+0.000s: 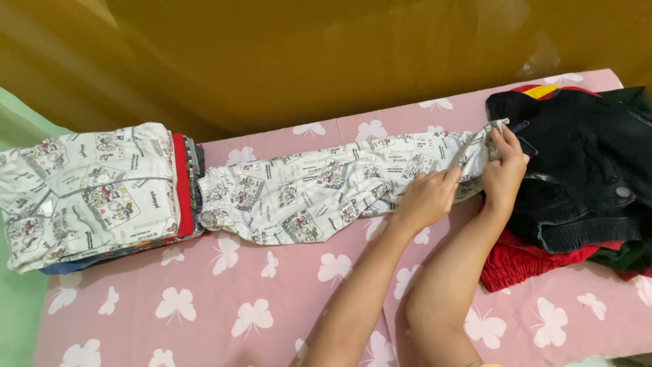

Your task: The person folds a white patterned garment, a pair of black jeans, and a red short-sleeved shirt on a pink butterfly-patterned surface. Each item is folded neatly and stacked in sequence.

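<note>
A white printed pair of trousers (305,194) lies stretched lengthwise across the pink butterfly sheet (224,299). My right hand (506,170) pinches the trousers' right end, lifting its edge beside the dark pile. My left hand (426,197) rests just to the left of it, fingers curled on the same cloth near the waist. The trousers' far left end touches a stack of folded clothes (88,194).
The folded stack at the left has a matching white printed top above red and blue layers. At the right lies an unfolded heap: a dark denim garment (577,177), a red garment (523,261) and green cloth (628,257). A brown curtain (326,54) hangs behind.
</note>
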